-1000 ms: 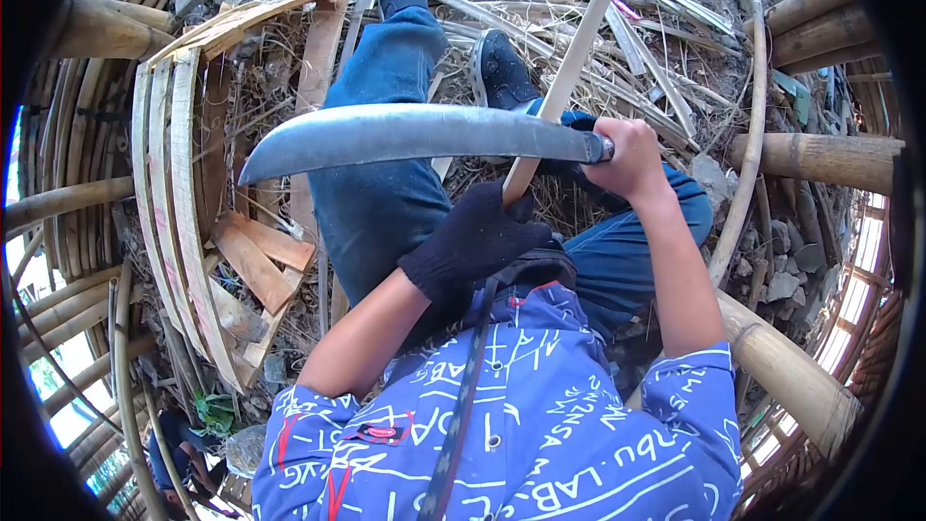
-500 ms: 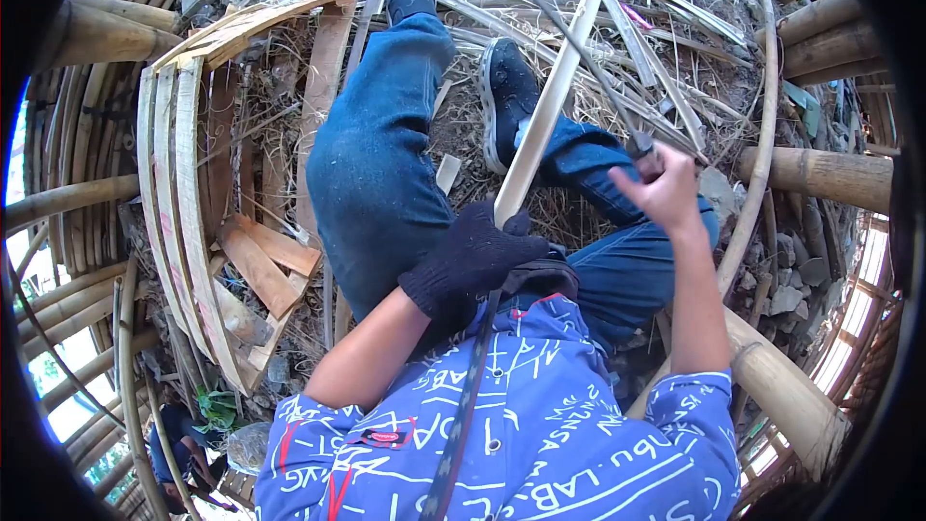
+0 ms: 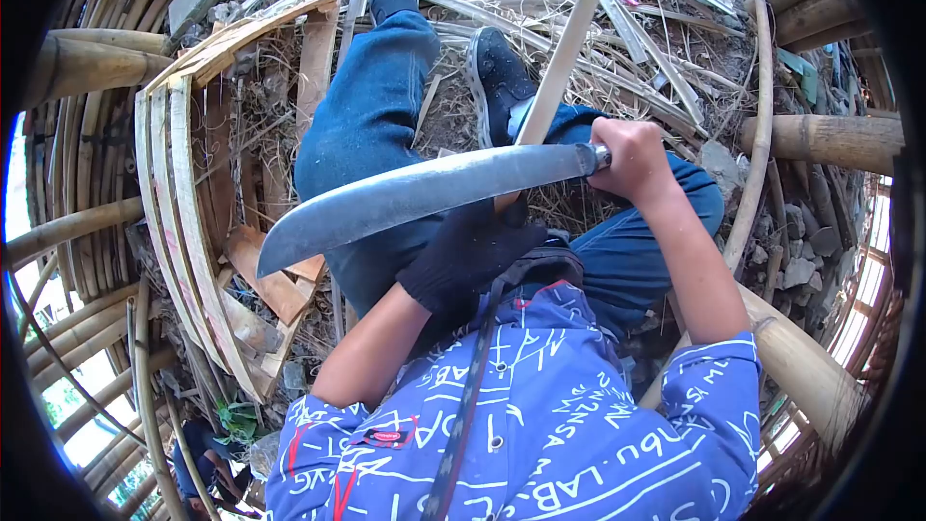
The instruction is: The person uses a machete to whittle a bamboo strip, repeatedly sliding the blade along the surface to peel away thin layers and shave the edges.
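Observation:
My right hand (image 3: 632,162), bare, is wrapped round the handle of a large knife (image 3: 415,195). Its broad curved blade points left, passing over the split bamboo strip and above my gloved hand. In a black knit glove, my left hand (image 3: 473,253) is closed round the lower end of the bamboo strip (image 3: 567,48), near my lap. The strip slants up and away to the right, between my legs. Part of the strip and the tips of my gloved fingers are hidden behind the blade.
A slatted wooden crate (image 3: 178,203) lies on the left with wood offcuts in it. Thin bamboo strips (image 3: 492,2) litter the ground ahead. Thick bamboo poles (image 3: 820,140) and stones (image 3: 799,272) are on the right. Another person (image 3: 207,463) is at the lower left.
The knife has swung from pointing up and away to lying across, blade to the left. My right hand has moved slightly left and closed more fully on the handle. My left hand keeps its hold.

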`<control>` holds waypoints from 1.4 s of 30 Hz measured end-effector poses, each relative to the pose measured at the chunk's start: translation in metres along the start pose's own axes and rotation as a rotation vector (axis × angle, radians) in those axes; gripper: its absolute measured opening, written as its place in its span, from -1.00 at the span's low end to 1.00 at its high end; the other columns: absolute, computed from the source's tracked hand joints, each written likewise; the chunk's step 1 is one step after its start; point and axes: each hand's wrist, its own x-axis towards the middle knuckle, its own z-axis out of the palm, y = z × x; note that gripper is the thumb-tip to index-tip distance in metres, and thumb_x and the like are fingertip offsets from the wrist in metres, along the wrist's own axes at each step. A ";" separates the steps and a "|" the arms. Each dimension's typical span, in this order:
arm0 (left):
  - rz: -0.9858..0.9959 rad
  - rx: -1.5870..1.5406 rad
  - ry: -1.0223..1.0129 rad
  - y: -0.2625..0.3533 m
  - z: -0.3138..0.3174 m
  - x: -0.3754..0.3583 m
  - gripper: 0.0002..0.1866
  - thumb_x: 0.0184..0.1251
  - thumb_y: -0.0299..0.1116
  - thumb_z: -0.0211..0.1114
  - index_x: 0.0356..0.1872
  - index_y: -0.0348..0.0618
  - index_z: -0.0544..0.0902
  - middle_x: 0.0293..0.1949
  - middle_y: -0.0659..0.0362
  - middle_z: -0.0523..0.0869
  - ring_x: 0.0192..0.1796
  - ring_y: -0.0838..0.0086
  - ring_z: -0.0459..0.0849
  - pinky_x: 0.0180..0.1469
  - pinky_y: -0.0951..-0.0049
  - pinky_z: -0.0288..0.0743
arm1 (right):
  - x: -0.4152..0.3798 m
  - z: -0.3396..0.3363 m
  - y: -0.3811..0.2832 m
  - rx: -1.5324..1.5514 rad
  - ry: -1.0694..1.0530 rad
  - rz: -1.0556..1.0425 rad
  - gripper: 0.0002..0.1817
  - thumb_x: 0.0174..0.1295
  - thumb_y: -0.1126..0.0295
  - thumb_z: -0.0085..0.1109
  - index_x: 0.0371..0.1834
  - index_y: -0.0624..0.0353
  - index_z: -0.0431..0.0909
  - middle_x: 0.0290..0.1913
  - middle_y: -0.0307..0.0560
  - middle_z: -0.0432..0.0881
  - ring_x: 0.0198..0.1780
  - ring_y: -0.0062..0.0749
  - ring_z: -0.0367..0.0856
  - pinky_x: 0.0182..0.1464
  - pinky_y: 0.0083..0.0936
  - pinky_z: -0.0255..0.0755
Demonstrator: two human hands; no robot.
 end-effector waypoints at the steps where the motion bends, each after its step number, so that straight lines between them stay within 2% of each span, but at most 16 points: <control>1: -0.006 -0.003 0.004 0.000 -0.002 0.000 -0.74 0.02 -0.43 0.42 -0.46 -0.16 0.43 -0.59 0.39 0.38 -0.56 0.71 0.32 -0.56 0.58 0.20 | 0.002 -0.001 0.001 -0.002 0.008 0.000 -0.74 -0.38 0.38 0.31 -0.60 0.12 0.41 -0.59 -0.02 0.55 -0.49 -0.04 0.59 -0.44 -0.27 0.47; 3: -0.049 0.008 -0.045 0.005 -0.007 0.000 -0.71 0.05 -0.31 0.41 -0.40 -0.25 0.47 -0.62 0.18 0.44 -0.51 0.48 0.38 -0.39 0.34 0.34 | 0.006 -0.002 0.003 -0.032 0.012 0.008 -0.75 -0.37 0.39 0.31 -0.59 0.11 0.42 -0.59 -0.02 0.55 -0.50 -0.04 0.59 -0.44 -0.27 0.47; 6: -0.177 -0.003 -0.077 0.013 -0.011 -0.001 -0.68 0.02 -0.38 0.42 -0.56 -0.11 0.36 -0.64 0.38 0.36 -0.58 0.69 0.32 -0.54 0.55 0.23 | 0.010 -0.002 0.010 -0.077 0.039 0.029 -0.78 -0.34 0.40 0.29 -0.60 0.11 0.44 -0.59 0.00 0.56 -0.49 -0.03 0.59 -0.42 -0.25 0.47; 8: -0.230 0.011 -0.077 0.022 -0.015 -0.004 -0.65 0.02 -0.34 0.44 -0.58 -0.11 0.35 -0.65 0.37 0.37 -0.58 0.68 0.33 -0.53 0.53 0.24 | 0.014 -0.002 0.019 -0.099 0.069 0.076 -0.84 -0.27 0.40 0.26 -0.62 0.13 0.47 -0.57 0.05 0.58 -0.46 0.00 0.62 -0.39 -0.23 0.49; 10: -0.285 0.024 -0.077 0.022 -0.018 -0.007 -0.62 0.02 -0.29 0.45 -0.59 -0.11 0.34 -0.67 0.36 0.37 -0.58 0.67 0.35 -0.53 0.51 0.26 | 0.020 -0.008 0.033 -0.146 0.100 0.230 -0.88 -0.16 0.38 0.23 -0.57 0.16 0.53 -0.52 0.12 0.61 -0.39 0.04 0.64 -0.32 -0.20 0.51; 12: -0.176 0.128 -0.125 0.022 -0.020 -0.009 -0.57 0.03 -0.22 0.46 -0.61 -0.12 0.31 -0.68 0.33 0.38 -0.58 0.65 0.36 -0.53 0.47 0.27 | 0.024 -0.016 0.055 -0.155 0.096 0.326 -0.88 -0.13 0.37 0.22 -0.53 0.17 0.57 -0.50 0.14 0.62 -0.37 0.04 0.64 -0.29 -0.19 0.52; 15: -0.154 0.150 -0.034 0.015 -0.011 -0.017 -0.54 0.04 -0.19 0.46 -0.63 -0.14 0.30 -0.71 0.33 0.37 -0.58 0.63 0.35 -0.52 0.43 0.28 | 0.033 -0.032 0.100 -0.252 0.086 0.591 -0.78 -0.05 0.28 0.15 -0.40 0.16 0.66 -0.36 0.24 0.65 -0.22 0.12 0.64 -0.15 -0.15 0.53; 17: -0.171 0.133 -0.101 0.014 -0.014 -0.018 -0.56 0.05 -0.20 0.45 -0.64 -0.14 0.31 -0.71 0.32 0.38 -0.58 0.64 0.35 -0.52 0.44 0.27 | 0.036 -0.051 0.110 -0.300 0.096 0.746 -0.74 -0.03 0.24 0.13 -0.40 0.19 0.66 -0.35 0.26 0.65 -0.23 0.14 0.64 -0.16 -0.15 0.53; 21: -0.250 -0.006 -0.114 0.011 -0.015 -0.007 -0.60 0.08 -0.26 0.41 -0.64 -0.12 0.31 -0.70 0.31 0.39 -0.59 0.68 0.36 -0.55 0.47 0.24 | 0.020 -0.052 0.129 -0.263 0.203 0.759 -0.73 -0.03 0.24 0.16 -0.47 0.26 0.64 -0.45 0.23 0.65 -0.31 0.13 0.66 -0.23 -0.19 0.52; 25: -0.339 -0.059 -0.074 0.013 -0.013 0.001 -0.61 0.09 -0.31 0.37 -0.65 -0.09 0.28 -0.68 0.30 0.40 -0.61 0.70 0.34 -0.58 0.50 0.21 | -0.003 -0.037 0.074 0.143 0.342 0.578 -0.83 -0.05 0.37 0.22 -0.59 0.28 0.60 -0.66 0.02 0.57 -0.56 -0.25 0.62 -0.40 -0.39 0.47; 27: -0.417 -0.182 -0.043 0.011 -0.012 0.002 -0.66 0.09 -0.31 0.35 -0.63 -0.10 0.33 -0.65 0.29 0.44 -0.62 0.70 0.34 -0.59 0.50 0.21 | -0.017 -0.021 0.046 0.195 0.245 0.557 -0.89 -0.06 0.42 0.22 -0.55 0.24 0.61 -0.68 -0.05 0.55 -0.59 -0.38 0.59 -0.44 -0.43 0.45; 29: -0.432 -0.152 -0.049 0.014 -0.012 0.003 -0.69 0.09 -0.32 0.35 -0.60 -0.15 0.36 -0.64 0.28 0.45 -0.62 0.69 0.36 -0.58 0.50 0.24 | -0.011 -0.020 0.006 0.276 0.177 0.384 -0.88 -0.09 0.43 0.24 -0.59 0.23 0.53 -0.68 -0.06 0.55 -0.61 -0.36 0.58 -0.51 -0.44 0.40; 32: -0.454 -0.108 -0.072 0.037 -0.010 0.000 -0.71 0.09 -0.33 0.36 -0.55 -0.24 0.42 -0.64 0.28 0.43 -0.59 0.67 0.39 -0.55 0.50 0.29 | 0.000 -0.009 -0.006 0.050 -0.018 0.260 -0.86 -0.20 0.39 0.25 -0.59 0.18 0.51 -0.58 0.12 0.58 -0.45 0.09 0.59 -0.37 -0.22 0.49; 34: -0.459 -0.087 -0.090 0.039 -0.009 -0.005 -0.71 0.09 -0.33 0.37 -0.52 -0.29 0.43 -0.64 0.28 0.42 -0.56 0.65 0.42 -0.51 0.50 0.33 | 0.008 -0.004 0.005 -0.024 -0.018 0.247 -0.86 -0.21 0.35 0.24 -0.58 0.14 0.54 -0.57 0.10 0.59 -0.44 0.06 0.61 -0.34 -0.20 0.51; 36: -0.281 0.058 -0.078 0.021 -0.008 -0.011 -0.68 0.08 -0.33 0.40 -0.50 -0.31 0.43 -0.64 0.28 0.38 -0.50 0.63 0.43 -0.43 0.49 0.36 | 0.016 -0.006 0.019 -0.085 0.009 0.205 -0.83 -0.25 0.32 0.25 -0.54 0.10 0.60 -0.55 0.10 0.61 -0.40 0.04 0.64 -0.27 -0.17 0.56; 42: -0.259 0.054 -0.144 0.018 -0.012 -0.014 -0.66 0.06 -0.32 0.44 -0.50 -0.26 0.41 -0.63 0.26 0.38 -0.49 0.62 0.38 -0.39 0.44 0.35 | 0.036 -0.042 0.070 -0.237 0.124 0.298 -0.81 -0.21 0.33 0.26 -0.49 0.14 0.62 -0.48 0.16 0.64 -0.35 0.04 0.66 -0.23 -0.21 0.57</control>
